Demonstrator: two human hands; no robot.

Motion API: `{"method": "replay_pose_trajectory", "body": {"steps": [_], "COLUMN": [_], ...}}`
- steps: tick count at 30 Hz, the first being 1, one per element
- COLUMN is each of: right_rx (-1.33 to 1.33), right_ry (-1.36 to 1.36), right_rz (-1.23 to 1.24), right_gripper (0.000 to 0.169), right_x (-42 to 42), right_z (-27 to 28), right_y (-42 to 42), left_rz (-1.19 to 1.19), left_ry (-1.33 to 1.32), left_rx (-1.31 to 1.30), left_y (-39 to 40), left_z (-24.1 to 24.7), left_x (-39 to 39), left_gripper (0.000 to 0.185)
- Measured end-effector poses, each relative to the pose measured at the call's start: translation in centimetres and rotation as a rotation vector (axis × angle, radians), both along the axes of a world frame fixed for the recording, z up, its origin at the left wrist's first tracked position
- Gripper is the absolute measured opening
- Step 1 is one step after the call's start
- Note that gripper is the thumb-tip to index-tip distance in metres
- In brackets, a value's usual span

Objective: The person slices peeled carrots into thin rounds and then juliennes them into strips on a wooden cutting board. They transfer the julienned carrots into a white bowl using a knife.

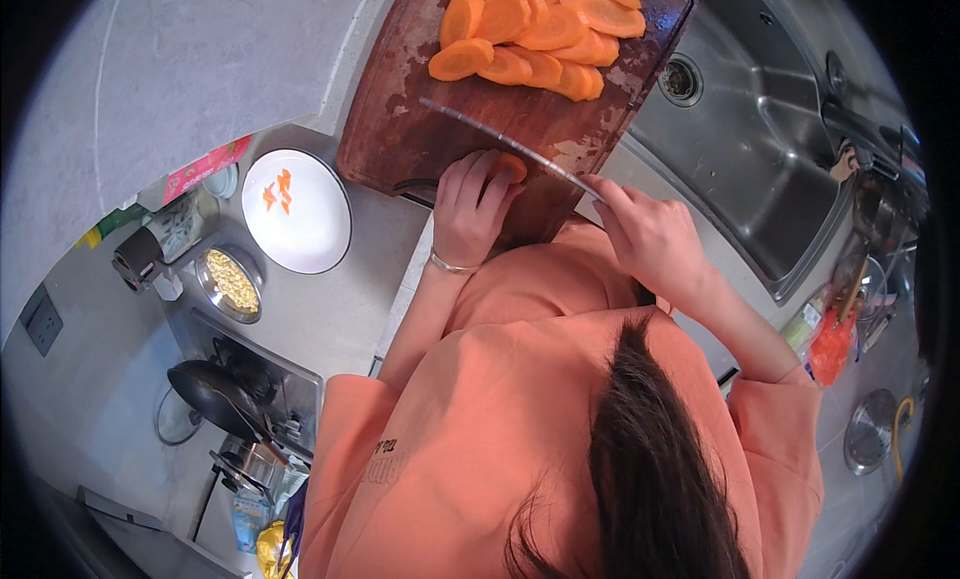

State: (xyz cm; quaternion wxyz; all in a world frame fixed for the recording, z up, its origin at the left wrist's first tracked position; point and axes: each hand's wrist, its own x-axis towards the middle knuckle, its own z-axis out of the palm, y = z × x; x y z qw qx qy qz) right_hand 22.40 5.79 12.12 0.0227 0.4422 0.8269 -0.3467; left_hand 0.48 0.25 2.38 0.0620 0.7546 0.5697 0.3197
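Under the fingers of my left hand [469, 211] is a piece of carrot [510, 169], held against the near part of a dark wooden cutting board [480, 132]. My right hand [652, 230] grips a kitchen knife [510, 141], its handle mostly covered by my fingers. The blade shows edge-on and slants across the board, beyond the carrot piece and apart from it. Several oval carrot slices [551, 27] lie in overlapping rows at the board's far end.
On the left counter stand a white plate [300, 241] with small carrot bits and a metal bowl [231, 281] of pale yellow pieces. A black wok [214, 399] sits on the stove. To the right is a steel sink [765, 166] with a faucet [859, 140].
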Motion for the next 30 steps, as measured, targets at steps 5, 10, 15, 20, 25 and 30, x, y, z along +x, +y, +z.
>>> {"method": "replay_pose_trajectory", "body": {"steps": [5, 10, 15, 20, 25, 30], "right_rx": [-0.033, -0.019, 0.026, 0.039, -0.011, -0.006], "right_ry": [0.062, 0.068, 0.033, 0.085, 0.068, 0.045], "right_rz": [-0.083, -0.093, -0.072, -0.05, -0.042, -0.011], "right_gripper": [0.023, 0.024, 0.027, 0.026, 0.028, 0.028], "right_x": [0.1, 0.2, -0.4, -1.1, -1.4, -1.7], "right_z": [-0.2, -0.1, 0.3, -0.4, -0.6, -0.3], "right_y": [0.3, 0.1, -0.4, -1.0, -0.8, -0.5], "left_rz": [0.041, 0.165, 0.414, 0.415, 0.311, 0.074], "left_ry": [-0.108, -0.143, -0.427, -0.734, -0.692, 0.062], "left_rx": [-0.265, -0.479, -0.605, -0.65, -0.483, -0.011], "left_y": [1.8, 2.1, 1.7, 1.5, -0.2, -0.9], "left_z": [2.2, 3.6, 3.0, 3.7, 2.6, 1.7], "left_x": [-0.4, 0.1, 0.7, 1.4, 1.4, 0.5], "left_gripper": [0.036, 0.035, 0.036, 0.034, 0.021, 0.026]}}
